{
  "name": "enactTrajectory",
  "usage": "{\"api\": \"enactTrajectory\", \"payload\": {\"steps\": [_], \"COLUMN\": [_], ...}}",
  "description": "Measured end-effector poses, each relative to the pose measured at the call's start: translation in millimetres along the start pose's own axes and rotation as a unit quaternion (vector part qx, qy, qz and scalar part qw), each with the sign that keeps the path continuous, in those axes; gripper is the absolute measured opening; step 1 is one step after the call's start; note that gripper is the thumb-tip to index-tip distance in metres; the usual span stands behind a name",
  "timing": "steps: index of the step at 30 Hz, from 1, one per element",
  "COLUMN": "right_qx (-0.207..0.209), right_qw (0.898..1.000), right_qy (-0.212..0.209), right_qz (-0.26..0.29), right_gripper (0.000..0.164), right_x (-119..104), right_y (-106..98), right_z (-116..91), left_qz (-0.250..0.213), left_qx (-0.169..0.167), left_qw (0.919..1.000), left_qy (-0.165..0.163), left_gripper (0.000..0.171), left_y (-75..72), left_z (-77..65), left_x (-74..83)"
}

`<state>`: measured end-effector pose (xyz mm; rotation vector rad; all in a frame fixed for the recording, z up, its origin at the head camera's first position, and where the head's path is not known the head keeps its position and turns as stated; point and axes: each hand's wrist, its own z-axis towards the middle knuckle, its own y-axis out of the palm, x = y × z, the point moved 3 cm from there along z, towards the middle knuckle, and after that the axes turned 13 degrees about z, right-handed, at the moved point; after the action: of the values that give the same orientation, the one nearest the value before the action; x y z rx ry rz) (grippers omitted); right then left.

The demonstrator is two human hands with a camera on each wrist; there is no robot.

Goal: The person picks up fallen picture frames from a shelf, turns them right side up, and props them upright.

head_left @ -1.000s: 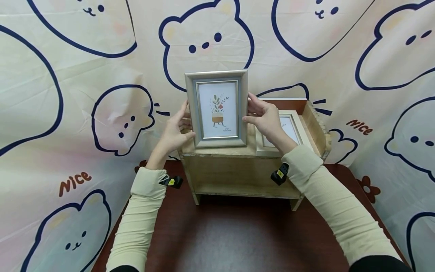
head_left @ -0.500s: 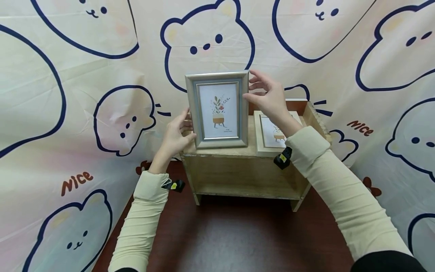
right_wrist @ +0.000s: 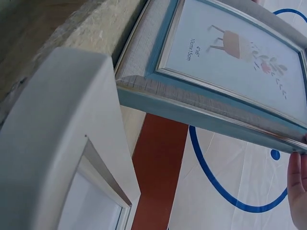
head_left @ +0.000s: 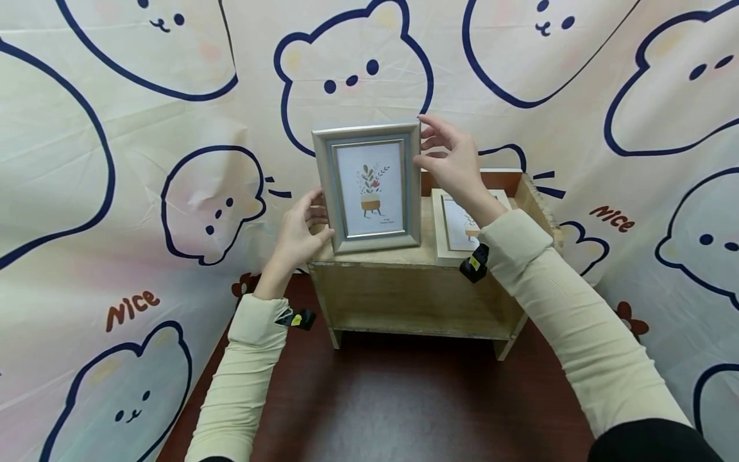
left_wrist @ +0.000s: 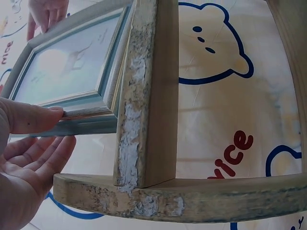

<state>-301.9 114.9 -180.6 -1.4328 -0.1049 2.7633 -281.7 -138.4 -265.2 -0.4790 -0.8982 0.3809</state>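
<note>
A silvery-beige and blue-grey picture frame (head_left: pixel 369 192) with a potted-plant print stands upright on top of a small wooden shelf (head_left: pixel 410 295), its bottom edge near the shelf's front. My left hand (head_left: pixel 300 228) holds its lower left side. In the left wrist view that thumb (left_wrist: pixel 36 119) lies at the front rim, and the fingers are spread along the side. High on the right side, my right hand (head_left: pixel 453 157) grips the edge near the top corner with thumb and fingertips. The right wrist view shows fingertips (right_wrist: pixel 295 177) at the rim.
A cream picture frame (head_left: pixel 441 234) lies face up on the shelf's right half, under my right wrist. Beyond it rises the shelf's raised right side panel (head_left: pixel 539 215). The shelf stands on a dark brown table (head_left: pixel 416 404), with a bear-print cloth (head_left: pixel 219 115) hanging behind.
My right hand has slid up the picture frame's right edge from mid-height to near the top corner. The left hand stays at the lower left; the frame has barely shifted.
</note>
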Motion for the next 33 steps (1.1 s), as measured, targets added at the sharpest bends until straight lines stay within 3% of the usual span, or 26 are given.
{"api": "enactTrajectory", "payload": {"steps": [6, 11, 19, 25, 27, 33], "right_qx": [-0.01, -0.022, -0.032, -0.053, -0.065, -0.1], "right_qw": [1.0, 0.999, 0.998, 0.997, 0.997, 0.991], "right_qy": [-0.008, -0.018, -0.032, -0.038, -0.039, -0.049], "right_qz": [0.015, 0.022, 0.048, 0.037, 0.013, -0.074], "right_gripper": [0.055, 0.054, 0.052, 0.054, 0.056, 0.063], "right_x": [4, 8, 10, 16, 17, 16], "right_y": [1, -1, 2, 2, 2, 2], "right_z": [6, 10, 15, 21, 23, 24], "left_qz": [0.011, 0.032, 0.061, 0.06, 0.06, 0.082], "left_qx": [0.033, 0.055, 0.114, 0.135, 0.14, 0.154], "left_qw": [0.9991, 0.9968, 0.9863, 0.9837, 0.9832, 0.9777], "left_qy": [0.025, 0.048, 0.103, 0.102, 0.101, 0.116], "left_gripper": [0.068, 0.063, 0.059, 0.065, 0.067, 0.067], "left_y": [1.2, -1.8, 0.9, 10.9, 14.1, 17.9], "left_z": [-7.3, -18.1, -28.9, -29.0, -28.6, -33.3], "left_x": [3.5, 29.7, 44.4, 27.1, 18.7, 18.5]}}
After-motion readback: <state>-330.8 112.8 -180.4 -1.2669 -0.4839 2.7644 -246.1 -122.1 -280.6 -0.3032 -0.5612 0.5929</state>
